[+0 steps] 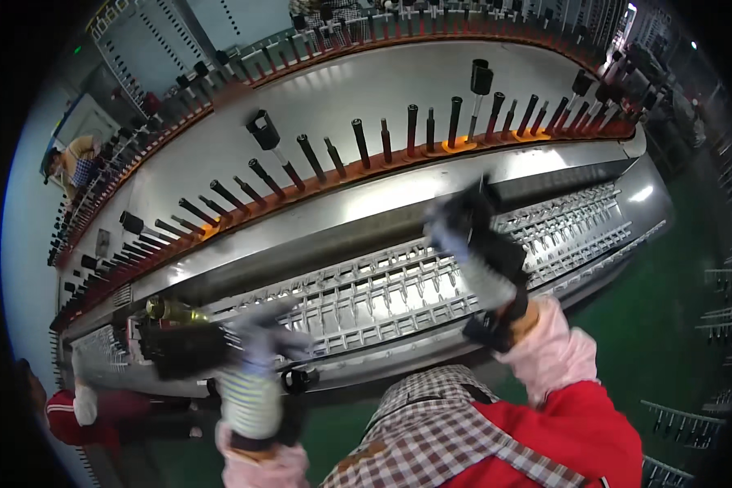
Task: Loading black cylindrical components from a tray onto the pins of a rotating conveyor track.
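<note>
My left hand point(264, 346), in a grey glove with a striped cuff, is over the left part of the metal trough and smeared by motion. Against its left side is a dark blocky thing point(183, 350), blurred too; whether my fingers grip it I cannot tell. Beyond that thing lies a yellow-green see-through object point(171, 310). My right hand point(459, 236), also gloved and blurred, is raised above the trough's right half. Something black point(484, 203) is at its fingers, its kind unclear. Below both hands, rows of shiny metal rods or prongs point(366, 301) line the trough.
A curved line carries upright rods with black tops point(358, 138), some with larger black cylinders point(481, 80), along an orange-lit edge. The metal table point(382, 81) lies behind it. One person point(80, 154) is at the far left, another in red point(65, 415) nearer. Racks point(683, 423) stand right.
</note>
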`<state>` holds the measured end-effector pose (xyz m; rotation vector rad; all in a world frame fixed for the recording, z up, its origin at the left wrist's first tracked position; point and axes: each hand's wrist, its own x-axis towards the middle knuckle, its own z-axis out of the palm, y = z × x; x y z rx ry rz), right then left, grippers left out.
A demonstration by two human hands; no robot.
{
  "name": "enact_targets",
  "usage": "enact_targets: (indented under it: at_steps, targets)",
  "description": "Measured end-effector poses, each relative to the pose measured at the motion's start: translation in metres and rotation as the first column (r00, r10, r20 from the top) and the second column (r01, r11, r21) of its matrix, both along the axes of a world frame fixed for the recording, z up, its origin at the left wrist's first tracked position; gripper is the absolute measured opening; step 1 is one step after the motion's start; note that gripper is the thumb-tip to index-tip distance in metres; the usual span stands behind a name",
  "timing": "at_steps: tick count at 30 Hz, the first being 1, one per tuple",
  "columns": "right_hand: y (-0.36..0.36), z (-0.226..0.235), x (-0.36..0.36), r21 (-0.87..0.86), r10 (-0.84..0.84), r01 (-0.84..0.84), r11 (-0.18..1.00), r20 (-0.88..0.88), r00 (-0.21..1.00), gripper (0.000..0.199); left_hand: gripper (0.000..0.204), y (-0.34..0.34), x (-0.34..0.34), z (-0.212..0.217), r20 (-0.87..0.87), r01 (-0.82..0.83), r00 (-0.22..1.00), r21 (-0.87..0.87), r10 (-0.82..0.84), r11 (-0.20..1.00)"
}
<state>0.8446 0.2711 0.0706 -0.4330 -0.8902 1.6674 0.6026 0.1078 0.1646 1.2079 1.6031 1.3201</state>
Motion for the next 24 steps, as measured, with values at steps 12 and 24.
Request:
enact_targets:
  at_steps: [12,24]
  targets:
    - [-0.169,-0.141,-0.035,-0.369,0.280,-0.302,0.879,-0.114,0.953,0.028,0.037,-0.066,0.034,-0.226,0.506,-0.003,0.862,-0.055,0.030,0.998]
    - [-0.138,-0.205,-0.019,-0.132,-0.019,0.086,0.988,0.444,0.896,0.007,0.018,-0.039,0.043,-0.250,0.460,0.000,0.885,-0.146,0.068,0.989]
